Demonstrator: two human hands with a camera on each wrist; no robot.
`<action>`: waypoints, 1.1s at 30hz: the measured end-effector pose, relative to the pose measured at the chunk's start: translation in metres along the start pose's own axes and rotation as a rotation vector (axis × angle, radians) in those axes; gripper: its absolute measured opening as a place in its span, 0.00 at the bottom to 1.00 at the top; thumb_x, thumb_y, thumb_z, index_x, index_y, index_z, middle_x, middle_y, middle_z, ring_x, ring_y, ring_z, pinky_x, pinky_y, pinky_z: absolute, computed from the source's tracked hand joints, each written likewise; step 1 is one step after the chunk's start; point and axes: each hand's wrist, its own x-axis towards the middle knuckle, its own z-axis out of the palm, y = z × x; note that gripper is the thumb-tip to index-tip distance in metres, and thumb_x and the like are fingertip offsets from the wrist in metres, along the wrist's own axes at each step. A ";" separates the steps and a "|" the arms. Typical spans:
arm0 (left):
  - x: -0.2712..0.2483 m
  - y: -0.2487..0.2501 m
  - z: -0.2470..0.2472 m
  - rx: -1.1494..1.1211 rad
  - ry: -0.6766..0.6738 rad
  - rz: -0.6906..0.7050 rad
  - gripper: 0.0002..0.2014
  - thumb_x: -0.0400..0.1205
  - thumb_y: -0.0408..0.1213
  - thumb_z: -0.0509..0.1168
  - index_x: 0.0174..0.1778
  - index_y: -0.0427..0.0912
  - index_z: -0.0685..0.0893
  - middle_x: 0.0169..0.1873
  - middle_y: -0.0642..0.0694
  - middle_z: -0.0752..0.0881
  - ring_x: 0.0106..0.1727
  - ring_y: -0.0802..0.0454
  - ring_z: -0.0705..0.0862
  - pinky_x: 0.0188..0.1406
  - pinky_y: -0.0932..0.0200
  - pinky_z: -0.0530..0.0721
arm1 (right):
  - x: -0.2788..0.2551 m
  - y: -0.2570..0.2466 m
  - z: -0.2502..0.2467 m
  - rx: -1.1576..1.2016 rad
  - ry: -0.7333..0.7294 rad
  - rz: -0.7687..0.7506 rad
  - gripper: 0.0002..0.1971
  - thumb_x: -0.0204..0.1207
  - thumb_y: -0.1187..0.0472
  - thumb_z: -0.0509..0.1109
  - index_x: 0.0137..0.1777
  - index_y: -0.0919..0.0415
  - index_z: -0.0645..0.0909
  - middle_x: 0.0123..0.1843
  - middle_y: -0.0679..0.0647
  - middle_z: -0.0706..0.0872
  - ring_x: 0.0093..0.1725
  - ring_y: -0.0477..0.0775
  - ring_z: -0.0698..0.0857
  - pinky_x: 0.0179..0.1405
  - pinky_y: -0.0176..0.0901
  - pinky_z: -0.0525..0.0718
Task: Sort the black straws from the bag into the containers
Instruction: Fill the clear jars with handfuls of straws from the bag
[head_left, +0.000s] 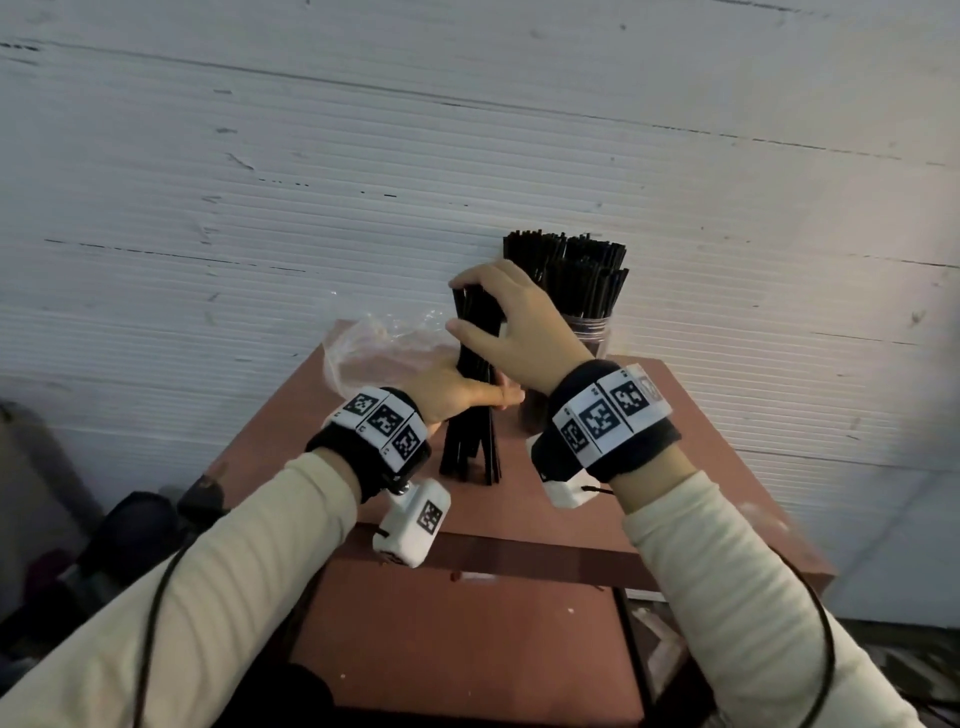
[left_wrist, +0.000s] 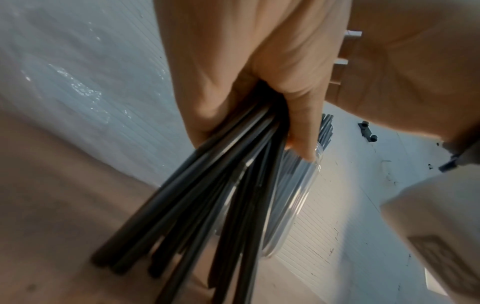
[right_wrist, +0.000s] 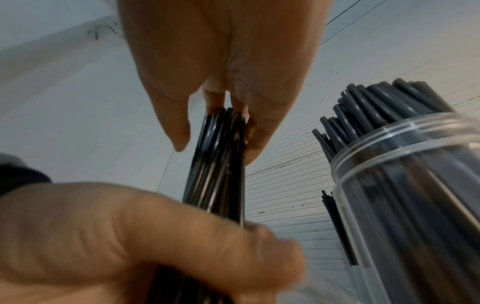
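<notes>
2 hands (head_left: 457, 389) gripping straw bundle (head_left: 475, 364), fingers (head_left: 467, 280) atop

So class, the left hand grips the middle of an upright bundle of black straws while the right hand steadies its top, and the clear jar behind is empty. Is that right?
Not quite: the clear jar is packed with black straws, as the right wrist view shows. The left hand grips the bundle; the right hand steadies its top.

The left hand (head_left: 447, 387) covers the middle of the bundle of straws (head_left: 470, 447); the right hand (head_left: 511, 325) covers its top ends. The right wrist hides the lower part of the clear jar (head_left: 589, 332). In the left wrist view, the straw tips run past the bottom edge. In the right wrist view, the near knuckles are blurred and the jar is cut off at the right edge.
</notes>
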 end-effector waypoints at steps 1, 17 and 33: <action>0.001 -0.001 0.002 -0.003 -0.024 -0.024 0.26 0.68 0.35 0.80 0.57 0.24 0.81 0.53 0.30 0.87 0.59 0.38 0.85 0.69 0.39 0.79 | -0.001 0.001 0.000 0.004 0.017 0.003 0.18 0.75 0.58 0.74 0.63 0.60 0.79 0.59 0.52 0.78 0.57 0.48 0.79 0.58 0.33 0.74; 0.012 -0.009 0.006 0.029 -0.171 -0.199 0.18 0.76 0.34 0.75 0.59 0.30 0.84 0.57 0.34 0.87 0.65 0.42 0.83 0.74 0.45 0.74 | -0.012 0.016 0.001 0.015 0.160 0.027 0.08 0.73 0.69 0.70 0.52 0.63 0.82 0.49 0.50 0.77 0.48 0.45 0.78 0.51 0.23 0.73; 0.011 0.010 0.008 0.144 -0.152 0.071 0.23 0.75 0.60 0.67 0.35 0.40 0.78 0.27 0.50 0.78 0.36 0.51 0.82 0.63 0.34 0.81 | -0.024 -0.002 -0.038 0.187 0.159 0.208 0.40 0.63 0.44 0.82 0.72 0.55 0.70 0.64 0.50 0.73 0.55 0.38 0.76 0.49 0.23 0.76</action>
